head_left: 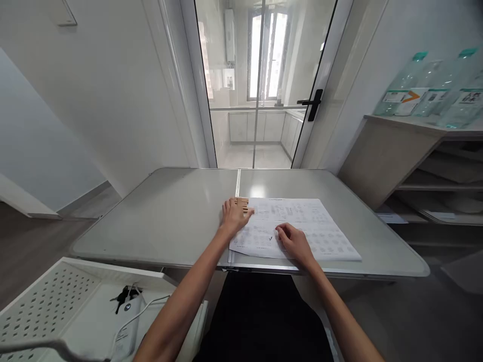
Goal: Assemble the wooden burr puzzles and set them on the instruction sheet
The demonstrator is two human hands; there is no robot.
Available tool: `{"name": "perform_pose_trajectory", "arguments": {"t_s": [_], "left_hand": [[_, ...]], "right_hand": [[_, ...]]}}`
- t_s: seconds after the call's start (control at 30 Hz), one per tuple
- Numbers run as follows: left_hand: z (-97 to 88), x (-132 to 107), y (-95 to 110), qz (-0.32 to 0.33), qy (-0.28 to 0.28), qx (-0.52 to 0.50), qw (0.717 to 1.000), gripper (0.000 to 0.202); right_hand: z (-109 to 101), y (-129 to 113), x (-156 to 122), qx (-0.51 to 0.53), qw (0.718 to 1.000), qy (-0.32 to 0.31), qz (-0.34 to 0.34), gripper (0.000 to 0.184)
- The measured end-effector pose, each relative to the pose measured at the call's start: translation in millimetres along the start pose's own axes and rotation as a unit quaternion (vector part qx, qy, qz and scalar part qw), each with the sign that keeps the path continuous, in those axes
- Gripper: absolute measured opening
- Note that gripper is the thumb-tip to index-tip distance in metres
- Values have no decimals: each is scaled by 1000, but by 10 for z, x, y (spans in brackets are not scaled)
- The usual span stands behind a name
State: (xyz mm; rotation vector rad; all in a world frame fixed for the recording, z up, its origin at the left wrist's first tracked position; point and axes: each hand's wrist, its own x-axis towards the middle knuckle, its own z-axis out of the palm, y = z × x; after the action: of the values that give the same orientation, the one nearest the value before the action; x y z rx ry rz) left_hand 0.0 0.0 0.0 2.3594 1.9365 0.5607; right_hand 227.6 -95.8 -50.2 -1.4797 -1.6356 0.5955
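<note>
A large printed sheet of paper (302,226) with rows of small diagrams lies on the grey folding table (169,216). My left hand (234,216) rests at the sheet's far left corner, its fingers curled over a small tan wooden piece (242,203). My right hand (294,241) lies on the near part of the sheet with its fingers bent and pressed to the paper; whether they pinch something small is hidden. A small dark mark (270,238) sits on the sheet between my hands.
A white perforated cart (49,301) at the near left holds a power strip (128,322) and dark keys (124,296). A wooden shelf unit (415,161) with plastic bottles (426,90) stands at the right. A glass door (264,85) is behind the table.
</note>
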Motion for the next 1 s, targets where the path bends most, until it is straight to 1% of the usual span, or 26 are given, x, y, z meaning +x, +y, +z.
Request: {"name": "perform_pose_trajectory", "arguments": {"t_s": [0.07, 0.13, 0.27, 0.33, 0.43, 0.6, 0.8, 0.87, 1.0], "left_hand": [[144, 176, 21, -15, -28, 24, 999, 83], [289, 314, 28, -30, -45, 40, 998, 90], [499, 480, 37, -40, -66, 74, 994, 86], [552, 519, 37, -35, -77, 87, 993, 85], [585, 536, 30, -14, -94, 97, 991, 82], [606, 479, 60, 10, -121, 94, 988, 79], [612, 299, 240, 46, -139, 80, 986, 82], [602, 209, 312, 70, -142, 74, 985, 80], [577, -33, 424, 147, -146, 53, 977, 81]], "right_hand": [[1, 0, 1, 5, 1000, -1, 0, 37], [4, 4, 3, 8, 1000, -1, 4, 37], [7, 7, 9, 7, 1000, -4, 8, 35], [7, 4, 12, 6, 1000, -6, 11, 34], [7, 2, 13, 2, 1000, -7, 12, 35], [16, 21, 15, -5, 1000, -5, 7, 38], [24, 48, 17, 1, 1000, 0, -1, 37], [22, 49, 15, 3, 1000, 3, -4, 37], [15, 38, 7, 8, 1000, 16, -8, 39]]}}
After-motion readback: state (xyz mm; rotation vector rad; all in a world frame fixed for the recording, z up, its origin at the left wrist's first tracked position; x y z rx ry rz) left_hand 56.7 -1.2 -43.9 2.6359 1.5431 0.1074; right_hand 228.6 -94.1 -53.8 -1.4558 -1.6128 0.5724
